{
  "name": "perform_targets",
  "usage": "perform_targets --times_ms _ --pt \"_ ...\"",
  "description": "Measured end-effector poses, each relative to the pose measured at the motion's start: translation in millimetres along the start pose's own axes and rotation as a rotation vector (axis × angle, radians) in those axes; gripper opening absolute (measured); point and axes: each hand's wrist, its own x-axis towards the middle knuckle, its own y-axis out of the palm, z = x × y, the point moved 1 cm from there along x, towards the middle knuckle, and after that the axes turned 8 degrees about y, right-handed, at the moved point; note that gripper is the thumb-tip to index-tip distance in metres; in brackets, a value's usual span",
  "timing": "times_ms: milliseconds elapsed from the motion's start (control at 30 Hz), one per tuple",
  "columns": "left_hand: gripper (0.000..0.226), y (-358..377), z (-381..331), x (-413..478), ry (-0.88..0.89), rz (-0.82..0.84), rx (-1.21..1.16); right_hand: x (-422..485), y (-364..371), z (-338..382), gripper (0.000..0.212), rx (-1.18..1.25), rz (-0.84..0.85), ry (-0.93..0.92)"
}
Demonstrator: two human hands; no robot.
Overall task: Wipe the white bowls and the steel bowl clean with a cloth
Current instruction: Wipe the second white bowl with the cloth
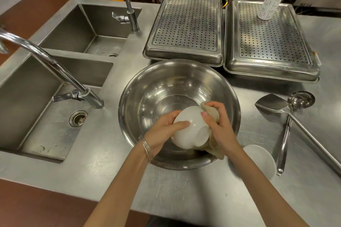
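Observation:
A white bowl (191,131) is held tilted over the large steel bowl (166,86) at the counter's middle. My left hand (164,129) grips the white bowl from the left, thumb across its outer wall. My right hand (219,127) holds a beige cloth (212,114) bunched against the bowl's right side, with cloth hanging below toward the steel bowl's rim. A second white bowl (262,160) sits upright on the counter to the right, partly hidden by my right forearm.
Two sinks (36,108) with curved taps (55,66) lie at the left. Two perforated steel trays (186,27) sit behind the steel bowl, one bearing a paper roll (269,5). A steel spatula (271,103) and ladle (300,99) lie at the right.

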Motion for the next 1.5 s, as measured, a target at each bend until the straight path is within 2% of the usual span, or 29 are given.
perform_targets --times_ms 100,167,233,300,400,500,600,667,767,833,900,933,1067,1133,1167,1333,1433,1500 --pt "0.022 2.3 -1.6 7.3 -0.089 -0.041 0.054 -2.3 6.4 -3.1 0.033 -0.117 0.051 -0.027" --pt "0.016 2.6 0.3 5.4 -0.092 -0.074 0.009 -3.4 8.3 -4.5 0.035 -0.177 -0.023 -0.038" --pt "0.021 2.1 3.1 1.9 -0.065 -0.116 -0.064 -4.4 5.8 -1.7 0.031 -0.229 -0.154 -0.079" --pt "0.033 1.7 5.1 -0.2 -0.034 -0.166 -0.113 -10.0 1.4 4.0 0.028 -0.292 -0.262 -0.208" --pt "0.032 5.7 3.5 -0.4 0.033 -0.216 -0.113 -22.9 11.8 13.4 0.026 -0.37 -0.209 -0.389" --pt "0.026 13.5 0.8 -4.9 0.123 -0.205 -0.101 -20.4 27.9 15.1 0.026 -0.42 -0.165 -0.373" --pt "0.031 16.4 5.0 -15.5 0.169 -0.192 -0.11 -3.9 24.9 26.4 0.019 -0.219 -0.23 -0.219" --pt "0.034 16.6 8.2 -18.9 0.188 -0.205 -0.123 -5.1 23.9 28.4 0.019 -0.181 -0.209 -0.21" --pt "0.035 16.0 9.7 -16.7 0.191 -0.216 -0.178 -14.8 28.7 16.1 0.033 -0.35 -0.201 -0.305" --pt "0.036 17.3 10.2 -16.9 0.191 -0.213 -0.178 -14.8 28.1 12.8 0.035 -0.393 -0.19 -0.306" --pt "0.037 17.4 12.1 -19.5 0.198 -0.205 -0.151 -11.6 25.7 21.9 0.019 -0.272 -0.182 -0.235" --pt "0.036 17.0 12.6 -21.3 0.206 -0.193 -0.136 -8.8 23.6 26.8 0.014 -0.155 -0.181 -0.143" --pt "0.03 14.5 12.5 -26.7 0.247 -0.142 -0.149 4.7 10.2 26.3 0.03 0.234 -0.048 0.41" --pt "0.031 13.8 12.9 -24.5 0.25 -0.112 -0.17 4.9 6.4 22.6 0.052 0.36 0.035 0.549" --pt "0.034 13.3 14.4 -22.1 0.242 -0.092 -0.165 5.9 5.8 19.0 0.058 0.376 0.043 0.558" --pt "0.039 1.5 6.8 -9.0 0.129 0.032 -0.013 8.8 0.7 10.1 0.052 0.282 -0.097 0.368" --pt "0.035 -4.6 -4.3 2.2 0.049 0.116 0.115 4.7 0.7 15.1 0.029 0.038 -0.039 0.136" --pt "0.032 -4.3 -5.7 9.5 0.02 0.115 0.158 2.9 3.3 14.8 0.019 -0.16 -0.01 0.0"
